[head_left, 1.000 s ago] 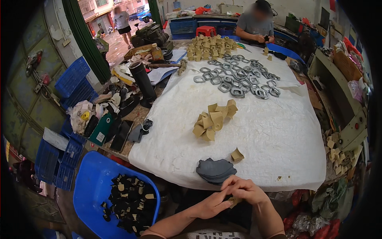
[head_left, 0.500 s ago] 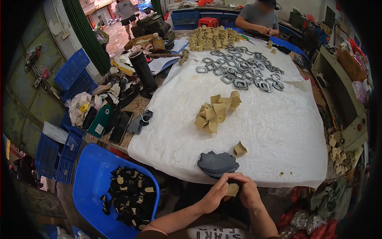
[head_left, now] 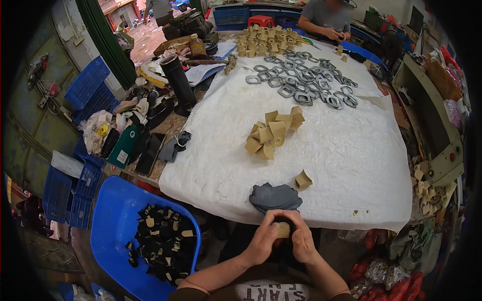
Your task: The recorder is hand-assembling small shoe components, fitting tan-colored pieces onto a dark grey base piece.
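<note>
The left hand (head_left: 262, 244) holds a tan piece (head_left: 283, 231) near the white cloth (head_left: 341, 160); the right hand (head_left: 304, 245) curls beside it, but I cannot tell its grip; grey sheets (head_left: 275, 196) lie just past them.

White sheet (head_left: 351, 165): spread flat
Left hand (head_left: 262, 242): before the sheet's near edge, gripping a curved tan piece (head_left: 283, 230)
Right hand (head_left: 303, 244): cupped just beside that piece
Dark grey stack (head_left: 275, 198): on the sheet's near edge
Tan cluster (head_left: 277, 130): mid-sheet
Grey rings (head_left: 305, 75): toward the sheet's far end
Blue tub (head_left: 111, 220): off its near left corner
</note>
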`<state>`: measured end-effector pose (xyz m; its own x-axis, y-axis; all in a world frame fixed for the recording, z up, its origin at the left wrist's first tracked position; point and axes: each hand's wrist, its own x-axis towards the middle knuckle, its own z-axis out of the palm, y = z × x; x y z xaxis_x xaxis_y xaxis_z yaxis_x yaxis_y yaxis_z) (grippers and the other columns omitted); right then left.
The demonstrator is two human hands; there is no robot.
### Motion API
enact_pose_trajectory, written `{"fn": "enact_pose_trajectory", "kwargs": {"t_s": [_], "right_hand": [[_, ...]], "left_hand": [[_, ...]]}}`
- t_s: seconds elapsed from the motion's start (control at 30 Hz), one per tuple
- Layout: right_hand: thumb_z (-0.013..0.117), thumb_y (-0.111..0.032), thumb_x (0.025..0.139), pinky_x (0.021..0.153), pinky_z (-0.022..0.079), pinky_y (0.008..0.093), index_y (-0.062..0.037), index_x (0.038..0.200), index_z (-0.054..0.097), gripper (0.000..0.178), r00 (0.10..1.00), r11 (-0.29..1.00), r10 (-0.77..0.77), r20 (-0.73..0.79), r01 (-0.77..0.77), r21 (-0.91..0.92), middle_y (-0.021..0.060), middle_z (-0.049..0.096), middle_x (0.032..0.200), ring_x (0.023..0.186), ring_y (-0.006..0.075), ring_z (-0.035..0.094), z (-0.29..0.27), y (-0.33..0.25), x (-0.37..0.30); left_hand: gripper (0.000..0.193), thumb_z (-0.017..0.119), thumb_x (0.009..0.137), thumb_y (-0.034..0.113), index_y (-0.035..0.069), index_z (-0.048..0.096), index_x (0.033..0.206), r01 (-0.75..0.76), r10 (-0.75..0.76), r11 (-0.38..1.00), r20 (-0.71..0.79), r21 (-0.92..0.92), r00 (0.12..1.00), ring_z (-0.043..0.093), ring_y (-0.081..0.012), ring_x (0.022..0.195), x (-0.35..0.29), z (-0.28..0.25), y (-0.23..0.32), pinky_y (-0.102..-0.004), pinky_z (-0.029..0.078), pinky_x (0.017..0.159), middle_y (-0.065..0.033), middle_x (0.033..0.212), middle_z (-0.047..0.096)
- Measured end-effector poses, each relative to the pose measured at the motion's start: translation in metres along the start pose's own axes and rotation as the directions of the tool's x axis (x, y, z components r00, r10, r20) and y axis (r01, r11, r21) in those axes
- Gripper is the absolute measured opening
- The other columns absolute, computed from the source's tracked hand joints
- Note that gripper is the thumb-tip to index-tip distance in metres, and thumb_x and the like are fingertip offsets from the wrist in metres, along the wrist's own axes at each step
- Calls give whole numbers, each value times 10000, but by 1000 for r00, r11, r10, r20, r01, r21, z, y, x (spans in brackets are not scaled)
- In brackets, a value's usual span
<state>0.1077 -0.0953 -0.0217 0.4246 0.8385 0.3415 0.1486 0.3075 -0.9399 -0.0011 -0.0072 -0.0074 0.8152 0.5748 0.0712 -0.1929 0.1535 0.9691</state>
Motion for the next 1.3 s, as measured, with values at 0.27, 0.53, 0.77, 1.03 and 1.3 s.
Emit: {"fn": "enact_pose_trajectory", "kwargs": {"t_s": [0.27, 0.53, 0.77, 1.03, 1.3], "right_hand": [[594, 21, 813, 756, 465, 312, -20, 1055, 587, 246, 986, 968, 31, -164, -71, -242, 133, 595, 985, 854, 236, 579, -20, 4, 11], [655, 26, 746, 755, 446, 362, -31, 1017, 590, 285, 987, 828, -123, -108, 42, -560, 128, 581, 986, 884, 299, 536, -29, 11, 27], [687, -23, 732, 768, 418, 371, -37, 988, 602, 271, 982, 674, -185, 39, 156, -722, 93, 563, 1008, 887, 282, 515, -23, 22, 41], [645, -61, 745, 784, 412, 372, -28, 939, 610, 200, 979, 586, -155, 129, 196, -786, 87, 554, 1009, 933, 277, 507, -8, 35, 57], [617, -19, 744, 775, 400, 392, -21, 834, 568, 102, 981, 571, -118, 153, 193, -798, 110, 531, 937, 865, 298, 482, -8, 42, 61]], "left_hand": [[279, 428, 898, 87, -5, 493, 1154, 124, 239, 801, -502, 585, 831, 525, -201, 933, -42, -94, -5, -305, 421, 847, -120, 1038, 534], [370, 574, 798, 103, 129, 537, 1166, 840, 607, 60, -687, 540, 399, 351, -345, 1151, -163, -212, -13, -483, 291, 949, -144, 1247, 414], [275, 542, 758, -10, 4, 568, 1031, 231, 529, 532, -533, 815, 661, 482, -297, 1051, -61, -148, -10, -379, 364, 947, -146, 1127, 512], [255, 652, 676, -17, 66, 628, 917, -361, 527, 370, 126, 856, 840, 561, -288, 970, 4, -52, -11, -390, 424, 850, -93, 980, 569], [362, 690, 647, 10, 75, 642, 1000, -388, 491, 227, 238, 893, 838, 532, -288, 1078, 10, -46, -31, -384, 385, 883, -81, 1119, 559]]}}
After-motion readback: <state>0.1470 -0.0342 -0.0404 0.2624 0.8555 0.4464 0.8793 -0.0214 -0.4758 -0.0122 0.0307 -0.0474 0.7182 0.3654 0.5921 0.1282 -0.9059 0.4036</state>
